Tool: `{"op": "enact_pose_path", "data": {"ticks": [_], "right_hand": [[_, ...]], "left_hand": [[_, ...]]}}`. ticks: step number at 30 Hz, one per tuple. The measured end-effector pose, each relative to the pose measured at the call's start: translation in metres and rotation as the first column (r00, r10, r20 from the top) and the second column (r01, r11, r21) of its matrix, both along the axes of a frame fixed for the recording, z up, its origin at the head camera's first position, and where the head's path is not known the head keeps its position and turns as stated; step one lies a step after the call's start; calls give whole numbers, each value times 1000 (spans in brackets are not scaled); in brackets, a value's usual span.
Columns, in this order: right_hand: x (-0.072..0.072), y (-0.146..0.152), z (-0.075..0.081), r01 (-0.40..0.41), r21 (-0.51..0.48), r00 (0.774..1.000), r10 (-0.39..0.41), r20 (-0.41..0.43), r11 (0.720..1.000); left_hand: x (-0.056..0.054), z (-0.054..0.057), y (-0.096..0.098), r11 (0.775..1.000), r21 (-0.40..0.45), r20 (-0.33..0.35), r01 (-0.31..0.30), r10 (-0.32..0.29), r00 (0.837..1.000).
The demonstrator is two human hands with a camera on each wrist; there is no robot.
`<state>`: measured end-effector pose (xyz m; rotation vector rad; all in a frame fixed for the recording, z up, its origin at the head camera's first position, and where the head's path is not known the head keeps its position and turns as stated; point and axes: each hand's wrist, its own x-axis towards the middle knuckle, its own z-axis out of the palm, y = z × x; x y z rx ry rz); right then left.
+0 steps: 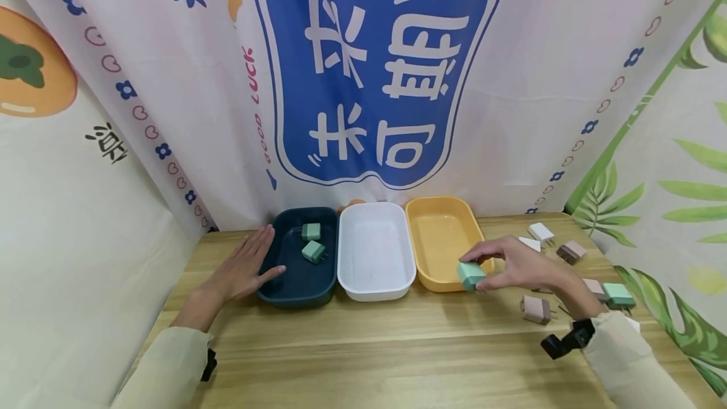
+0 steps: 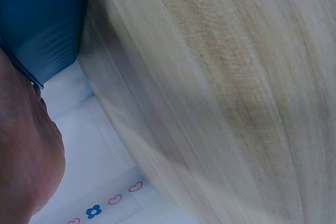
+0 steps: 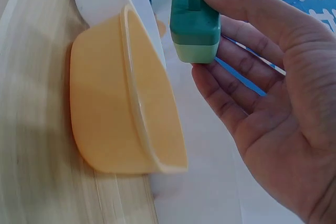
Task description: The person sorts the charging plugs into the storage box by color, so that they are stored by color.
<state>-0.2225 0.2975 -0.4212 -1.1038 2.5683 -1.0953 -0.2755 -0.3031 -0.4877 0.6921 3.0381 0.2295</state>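
My right hand (image 1: pixel 514 264) pinches a green plug-in charger (image 1: pixel 470 275) between thumb and fingers, over the near right corner of the yellow bin (image 1: pixel 443 281). In the right wrist view the metal prongs of this charger (image 3: pixel 195 24) show by the thumb. My left hand (image 1: pixel 241 273) rests at the left rim of the dark blue bin (image 1: pixel 298 300), fingers straight and thumb reaching over the edge. Inside that bin lie two green chargers (image 1: pixel 313 251). The white bin (image 1: pixel 377 295) stands between the other two and holds nothing visible.
Loose chargers lie on the wooden table (image 1: pixel 363 358) at the right: a pink one (image 1: pixel 535 310), a white one (image 1: pixel 541 233), a brown-pink one (image 1: pixel 570 252), a green one (image 1: pixel 619 296) and others partly behind my right arm. A printed curtain (image 1: pixel 511 112) hangs behind the bins.
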Motion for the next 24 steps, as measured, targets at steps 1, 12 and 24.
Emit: {"op": "enact_pose_path", "data": {"ticks": [1, 12, 24], "right_hand": [[-2, -3, 0, -7, -7, 1000, 7, -3, 1000], [-16, -46, 6, -34, -42, 999, 34, -15, 999], [-32, -90, 7, -89, -94, 996, 87, -22, 992]], "left_hand": [[0, 0, 0, 1000, -1, 1, 1, -1, 1000], [0, -1, 0, 1000, -6, -9, -1, 1, 1000], [-1, -2, -1, 1000, -7, -5, -1, 0, 1000]]}}
